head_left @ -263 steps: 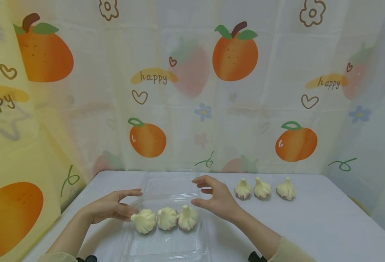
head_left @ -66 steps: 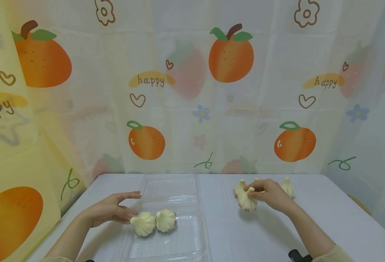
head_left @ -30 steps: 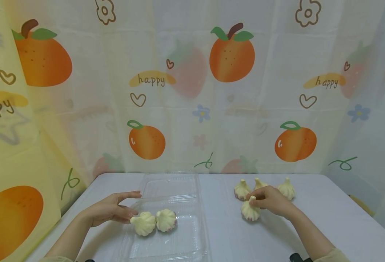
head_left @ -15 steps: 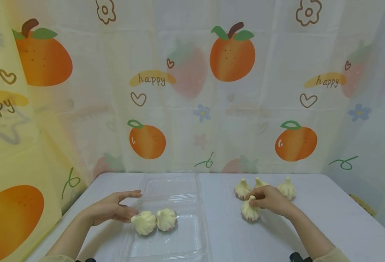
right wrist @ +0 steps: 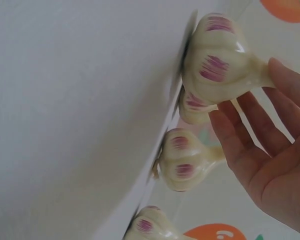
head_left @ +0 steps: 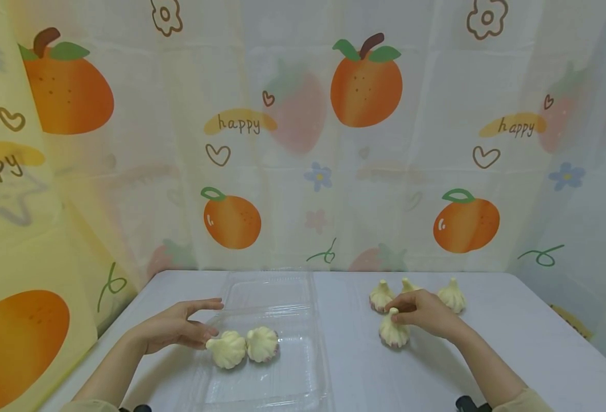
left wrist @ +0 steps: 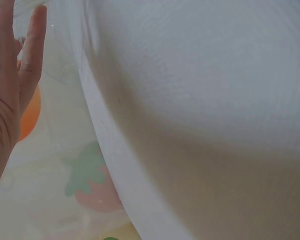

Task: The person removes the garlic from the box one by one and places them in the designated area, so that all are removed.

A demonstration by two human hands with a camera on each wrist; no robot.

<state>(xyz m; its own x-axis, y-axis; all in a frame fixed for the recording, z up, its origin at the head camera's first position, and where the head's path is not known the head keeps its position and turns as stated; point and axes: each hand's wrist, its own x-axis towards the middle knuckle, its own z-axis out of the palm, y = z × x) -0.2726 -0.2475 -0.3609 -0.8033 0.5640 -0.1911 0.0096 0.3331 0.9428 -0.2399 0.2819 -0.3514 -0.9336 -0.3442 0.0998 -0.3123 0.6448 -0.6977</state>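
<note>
My right hand (head_left: 428, 313) pinches the stem of a garlic bulb (head_left: 394, 333) that stands on the white table in front of three others. In the right wrist view that bulb (right wrist: 217, 60), with purple streaks, has its stem between thumb and fingers of the hand (right wrist: 285, 175). Two bulbs (head_left: 228, 349) (head_left: 262, 344) lie side by side in the clear plastic box (head_left: 303, 366). At the box's left side my left hand (head_left: 171, 327) has its fingers extended, with the thumb by the left bulb. The left wrist view has part of that hand (left wrist: 12, 75).
Behind the right hand stand garlic bulbs (head_left: 381, 296) (head_left: 451, 296), and one more partly hidden by the fingers. The box's clear lid (head_left: 269, 290) lies folded back toward the rear edge of the white table (head_left: 509, 343). A fruit-print curtain (head_left: 292, 189) hangs behind.
Compared with the earliest frame, the third bulb is out of the box and a bulb stands on the table under my right hand, which has moved right. Over the last second almost nothing differs.
</note>
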